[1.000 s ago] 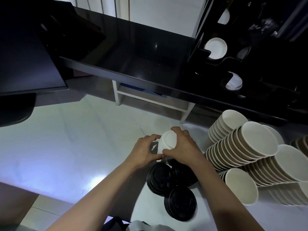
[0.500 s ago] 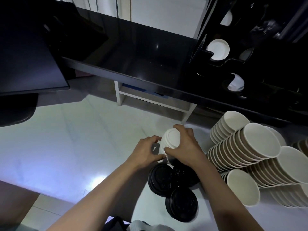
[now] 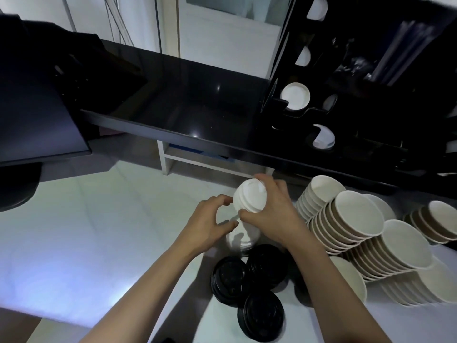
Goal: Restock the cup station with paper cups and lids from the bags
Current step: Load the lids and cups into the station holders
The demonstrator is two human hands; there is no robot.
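Head view: right hand (image 3: 270, 214) grips a stack of white lids (image 3: 249, 198), fingers curled round its upper part. Stack long axis runs near upright, tilted, top facing the camera. Left hand (image 3: 210, 221) is loosely curled, fingertips touching the stack's lower section. Black lids (image 3: 247, 283) lie just below; paper cup stacks (image 3: 351, 224) lie on their sides to the right.

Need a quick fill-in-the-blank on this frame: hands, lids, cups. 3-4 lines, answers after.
1. The right hand grips a stack of ____ plastic lids.
2. The three round lid stacks lying nearest the person are ____ in colour.
3. The rows of nested paper cups lie to the ____ of both hands.
4. The left hand touches the lower white lid stack on its ____ side.

Answers: white; black; right; left
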